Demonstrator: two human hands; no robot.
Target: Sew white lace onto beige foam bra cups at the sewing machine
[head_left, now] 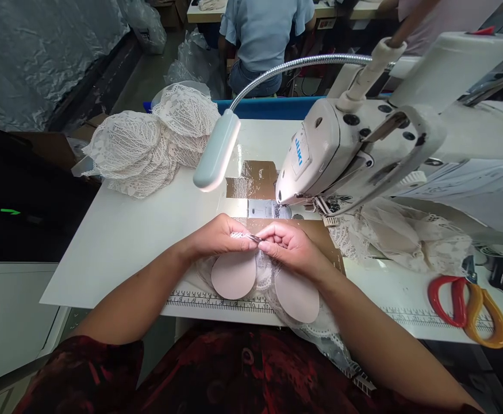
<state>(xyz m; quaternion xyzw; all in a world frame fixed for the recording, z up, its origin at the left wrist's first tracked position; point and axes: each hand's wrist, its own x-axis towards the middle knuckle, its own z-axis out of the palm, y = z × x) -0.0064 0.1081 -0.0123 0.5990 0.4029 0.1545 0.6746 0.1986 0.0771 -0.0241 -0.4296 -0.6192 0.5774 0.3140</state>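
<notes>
My left hand is closed, thumb and fingers pinching the edge of a white lace bra above the table's front edge. Fingertip to fingertip with it, my right hand is closed on the same edge. A small dark, shiny bit shows between the fingertips; what it is I cannot make out. Below my hands hang two pale round cups, the left cup and the right cup, with lace between them. Part of the lace drapes over the table edge towards my lap.
A white JUKI sewing machine stands ahead on the right, with a gooseneck lamp beside it. Lace cups are piled back left; more lace lies right. Red-and-orange-handled scissors rest near a printed ruler. A person sits beyond.
</notes>
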